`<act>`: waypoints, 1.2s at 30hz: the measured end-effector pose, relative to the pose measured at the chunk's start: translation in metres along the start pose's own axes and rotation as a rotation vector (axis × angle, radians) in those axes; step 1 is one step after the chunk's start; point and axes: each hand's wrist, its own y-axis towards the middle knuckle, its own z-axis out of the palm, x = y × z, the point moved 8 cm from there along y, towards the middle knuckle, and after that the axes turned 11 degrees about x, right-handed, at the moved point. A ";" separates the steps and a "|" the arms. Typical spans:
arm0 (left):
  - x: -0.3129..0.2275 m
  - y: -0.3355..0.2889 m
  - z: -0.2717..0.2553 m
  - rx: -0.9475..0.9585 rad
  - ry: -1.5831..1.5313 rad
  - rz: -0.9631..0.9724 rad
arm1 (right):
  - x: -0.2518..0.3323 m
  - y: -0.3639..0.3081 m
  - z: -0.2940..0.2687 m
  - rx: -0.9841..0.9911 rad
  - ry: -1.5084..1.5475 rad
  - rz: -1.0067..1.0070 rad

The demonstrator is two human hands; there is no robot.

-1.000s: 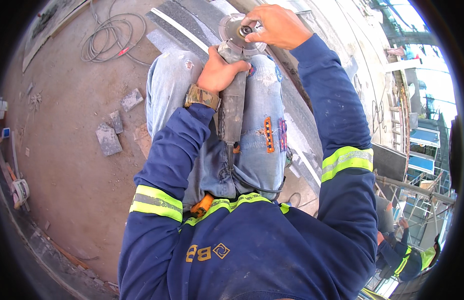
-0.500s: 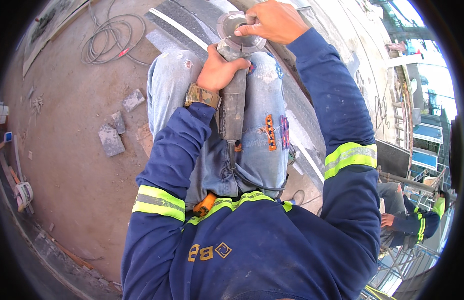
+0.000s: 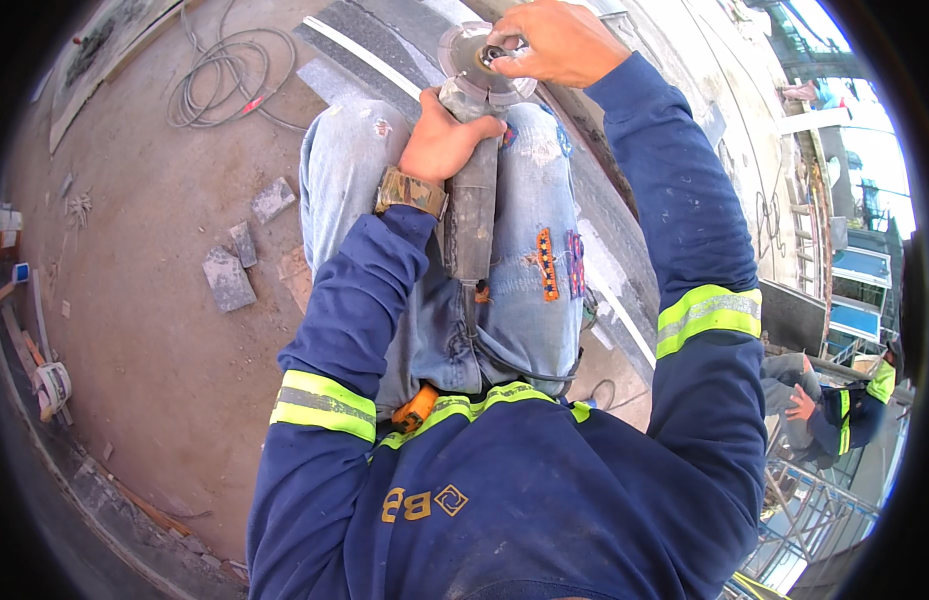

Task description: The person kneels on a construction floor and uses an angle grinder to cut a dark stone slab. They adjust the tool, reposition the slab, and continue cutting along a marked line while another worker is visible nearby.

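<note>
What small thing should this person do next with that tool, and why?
Probably give the hub fitting a small turn with the right hand, while the left hand steadies the angle grinder. The right thumb and fingers are at that fitting, in the middle of the disc, and the left hand is wrapped around the tool near its head.
</note>
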 end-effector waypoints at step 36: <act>0.000 0.000 -0.002 -0.011 0.015 -0.006 | -0.002 0.005 0.003 0.141 -0.121 0.192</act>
